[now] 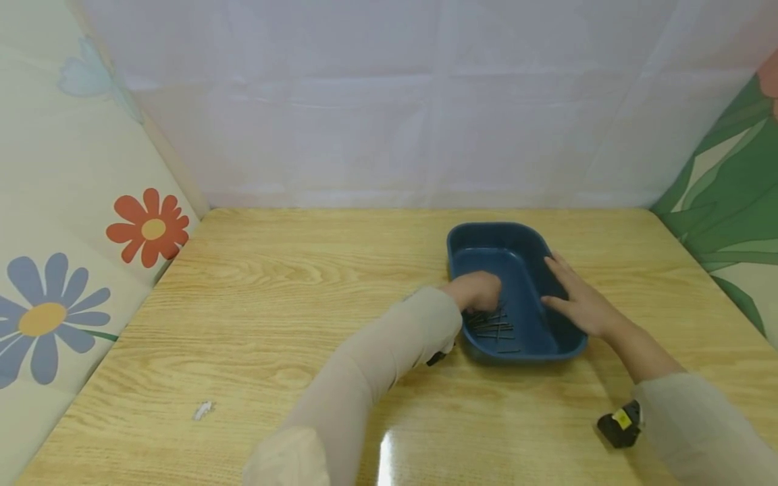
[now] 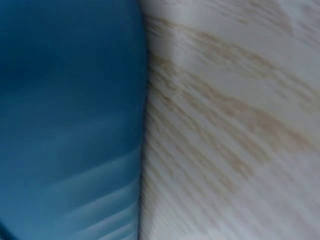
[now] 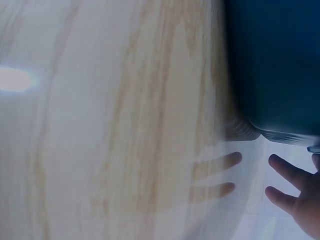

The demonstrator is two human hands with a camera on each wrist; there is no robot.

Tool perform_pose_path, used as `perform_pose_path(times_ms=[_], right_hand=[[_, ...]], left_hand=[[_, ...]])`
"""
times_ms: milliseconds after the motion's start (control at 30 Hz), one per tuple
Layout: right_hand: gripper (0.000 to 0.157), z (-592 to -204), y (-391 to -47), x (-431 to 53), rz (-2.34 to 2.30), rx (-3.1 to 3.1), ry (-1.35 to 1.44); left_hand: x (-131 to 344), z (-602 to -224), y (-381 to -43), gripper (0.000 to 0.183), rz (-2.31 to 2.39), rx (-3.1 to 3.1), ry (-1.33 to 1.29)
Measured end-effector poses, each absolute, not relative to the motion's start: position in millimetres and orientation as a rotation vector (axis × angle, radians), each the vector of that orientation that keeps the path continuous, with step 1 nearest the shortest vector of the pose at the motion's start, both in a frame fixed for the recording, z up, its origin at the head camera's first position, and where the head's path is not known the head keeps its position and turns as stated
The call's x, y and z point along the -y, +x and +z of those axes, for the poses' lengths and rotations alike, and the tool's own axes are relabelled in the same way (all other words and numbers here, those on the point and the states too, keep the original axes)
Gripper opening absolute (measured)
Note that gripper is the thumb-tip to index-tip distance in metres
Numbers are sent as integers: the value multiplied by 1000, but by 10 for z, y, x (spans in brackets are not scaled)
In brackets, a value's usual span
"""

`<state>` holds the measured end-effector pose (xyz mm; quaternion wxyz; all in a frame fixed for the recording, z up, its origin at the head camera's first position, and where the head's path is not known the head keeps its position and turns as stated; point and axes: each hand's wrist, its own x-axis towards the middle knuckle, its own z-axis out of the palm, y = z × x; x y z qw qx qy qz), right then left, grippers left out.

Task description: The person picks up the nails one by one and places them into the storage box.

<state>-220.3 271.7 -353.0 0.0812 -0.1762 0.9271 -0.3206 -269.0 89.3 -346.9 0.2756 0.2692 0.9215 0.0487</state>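
A blue plastic tub [image 1: 527, 317] with rounded corners stands right of the middle of the table in the head view. Several thin dark metal rods [image 1: 495, 329], perhaps nails, lie loose on its floor at the near left. My left hand [image 1: 482, 290] reaches over the left wall, knuckles up and fingers bent down at the rods. Its fingertips are hidden, so any hold on a rod does not show. With fingers spread and fairly straight, my right hand [image 1: 580, 304] rests on the right rim. Only the tub's outer wall [image 2: 75, 100] and tabletop appear in the left wrist view.
The wood-grain table [image 1: 292, 283] meets a white cloth [image 1: 365, 121] at the back. Panels with painted flowers [image 1: 153, 229] stand at both sides. A small whitish scrap or mark [image 1: 203, 410] is at the near left. Black wrist cameras [image 1: 620, 425] hang below the sleeves.
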Motion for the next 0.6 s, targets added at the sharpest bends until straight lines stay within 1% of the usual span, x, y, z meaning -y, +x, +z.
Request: perform_pose_path(times_ms=[167,333,400,500,533,600], right_hand=[[69,-3526,-2207,-2717,-965,-2774,-538],[69,-3535,-2214,-2714,-930,-2789,-525],[70,-3536,-2214,-2718,-912,-2791,-519],[72,-3531,-2219,-2729,-922,-2772,-524],[72,-3521,-2219,-2731,-941,-2756,-518],[73,-3500,-2225,-2737,-965,-2725,-495]], left_hand=[[-890,-3464,-2690,15,169,-2465,703],[-861,-3461,-2701,26,221,-2505,764],[-847,-3474,-2707,24,270,-2524,796],[-818,-3499,-2721,12,373,-2547,856],[-805,-3507,-2728,12,419,-2539,878],[-765,-3514,-2743,19,516,-2522,927]])
